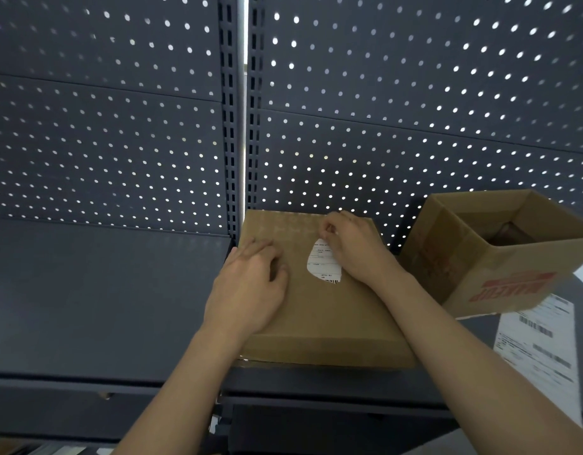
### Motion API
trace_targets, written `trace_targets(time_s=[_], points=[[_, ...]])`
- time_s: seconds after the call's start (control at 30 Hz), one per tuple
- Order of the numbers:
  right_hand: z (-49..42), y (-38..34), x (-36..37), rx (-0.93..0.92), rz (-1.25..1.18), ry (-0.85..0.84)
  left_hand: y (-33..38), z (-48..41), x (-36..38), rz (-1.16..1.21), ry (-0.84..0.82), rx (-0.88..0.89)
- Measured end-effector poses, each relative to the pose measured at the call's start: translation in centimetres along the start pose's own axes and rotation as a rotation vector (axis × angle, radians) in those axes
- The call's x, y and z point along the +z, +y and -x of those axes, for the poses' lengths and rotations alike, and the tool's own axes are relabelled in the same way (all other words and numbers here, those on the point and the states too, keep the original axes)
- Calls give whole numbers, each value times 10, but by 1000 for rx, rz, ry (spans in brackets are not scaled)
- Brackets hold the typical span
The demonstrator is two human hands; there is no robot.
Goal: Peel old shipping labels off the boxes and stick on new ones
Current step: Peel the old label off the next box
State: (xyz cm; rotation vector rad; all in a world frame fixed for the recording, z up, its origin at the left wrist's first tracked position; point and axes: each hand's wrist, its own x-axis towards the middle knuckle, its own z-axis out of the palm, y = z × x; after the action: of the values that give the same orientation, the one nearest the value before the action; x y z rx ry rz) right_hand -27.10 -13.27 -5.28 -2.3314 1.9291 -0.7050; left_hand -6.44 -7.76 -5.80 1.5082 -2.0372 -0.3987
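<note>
A closed brown cardboard box (319, 320) lies flat on the dark shelf in front of me. On its top sits a white shipping label (321, 262), partly covered by my right hand (355, 247), whose fingertips pinch the label's upper edge. My left hand (250, 284) rests palm down on the left part of the box top, fingers slightly curled, holding nothing. How far the label is lifted off the cardboard cannot be told.
An open cardboard box with red print (500, 254) stands tilted at the right, close to the flat box. A white printed sheet with barcodes (543, 349) lies on the shelf below it. A dark pegboard wall (119, 126) rises behind. The shelf surface (103, 297) stretches left.
</note>
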Motion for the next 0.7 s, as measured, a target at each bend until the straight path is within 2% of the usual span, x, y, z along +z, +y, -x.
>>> trace_targets(time_s=[0.17,0.3,0.5,0.7], points=[[2,0,-2,-28,19,-7,0,0,0,-1,-1,-3],[1,1,3,-76,136,79,-1,-1,0,2,-3,2],[0,0,5,-88,251,84,0,0,0,-2,-2,3],[0,1,5,-47,178,64,0,0,0,-2,7,10]])
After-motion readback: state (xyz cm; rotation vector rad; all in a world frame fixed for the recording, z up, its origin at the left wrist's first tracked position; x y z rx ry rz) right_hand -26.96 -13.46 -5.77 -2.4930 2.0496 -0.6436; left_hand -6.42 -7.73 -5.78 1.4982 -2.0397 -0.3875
